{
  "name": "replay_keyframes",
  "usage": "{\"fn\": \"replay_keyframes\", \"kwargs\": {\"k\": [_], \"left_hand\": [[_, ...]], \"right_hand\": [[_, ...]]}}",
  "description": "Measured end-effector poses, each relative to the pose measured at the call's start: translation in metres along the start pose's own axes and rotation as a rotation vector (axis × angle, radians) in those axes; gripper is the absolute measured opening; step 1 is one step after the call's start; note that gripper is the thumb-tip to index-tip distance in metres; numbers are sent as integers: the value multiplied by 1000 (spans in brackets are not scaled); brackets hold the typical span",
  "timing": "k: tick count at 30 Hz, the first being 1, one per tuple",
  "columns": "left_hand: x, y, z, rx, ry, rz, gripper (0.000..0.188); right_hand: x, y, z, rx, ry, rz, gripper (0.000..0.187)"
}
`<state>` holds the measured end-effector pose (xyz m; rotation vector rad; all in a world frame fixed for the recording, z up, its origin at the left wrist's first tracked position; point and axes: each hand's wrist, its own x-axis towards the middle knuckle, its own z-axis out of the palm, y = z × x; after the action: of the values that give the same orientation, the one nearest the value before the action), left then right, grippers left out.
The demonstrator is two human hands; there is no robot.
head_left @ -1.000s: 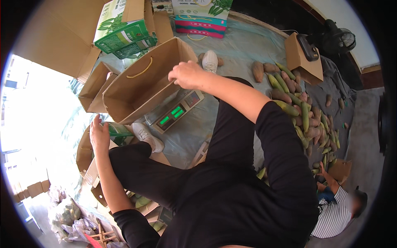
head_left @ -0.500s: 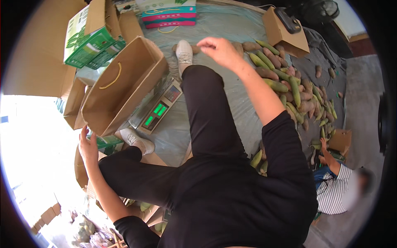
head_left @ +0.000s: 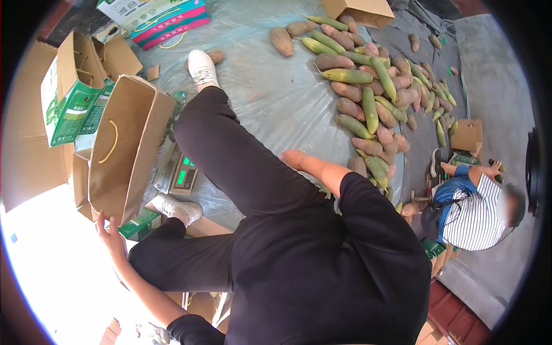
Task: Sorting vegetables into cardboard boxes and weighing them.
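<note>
An open cardboard box with a yellow rope handle stands tilted on my left, its brown inside showing. My left hand has its fingers at the box's near edge, seemingly gripping it. Beside the box, partly covered by my leg, a digital scale shows lit green displays. My right hand is beyond my right thigh, over the plastic sheet; its fingers are hidden. To the right lies a heap of reddish sweet potatoes and long green radishes.
Green-and-white boxes stand at left; a pink-and-blue box is at the far side. A plastic sheet covers the floor. At right, a person in a striped shirt sits near another carton.
My view has swung right. My right hand has come back from beside my far shoe toward my thigh. My left hand stays at the box's edge. The co-worker's arm has shifted.
</note>
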<state>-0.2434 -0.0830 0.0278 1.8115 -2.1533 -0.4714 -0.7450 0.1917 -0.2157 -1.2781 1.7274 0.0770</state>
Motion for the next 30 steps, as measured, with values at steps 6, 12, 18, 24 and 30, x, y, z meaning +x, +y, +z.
{"fn": "replay_keyframes", "kwargs": {"k": [6,12,18,24,30], "left_hand": [[5,-6,-1,7,-50,-19,39],[5,-3,2,4,-71,-41,40],[8,-3,0,6,-84,-56,43],[12,-2,2,13,-119,-33,43],[19,-11,3,10,-150,-38,45]], "right_hand": [[1,28,15,91,60,179,21],[4,44,23,291,220,252,17],[1,42,29,249,184,281,19],[-11,57,42,340,177,362,20],[-56,100,51,391,208,356,22]]}}
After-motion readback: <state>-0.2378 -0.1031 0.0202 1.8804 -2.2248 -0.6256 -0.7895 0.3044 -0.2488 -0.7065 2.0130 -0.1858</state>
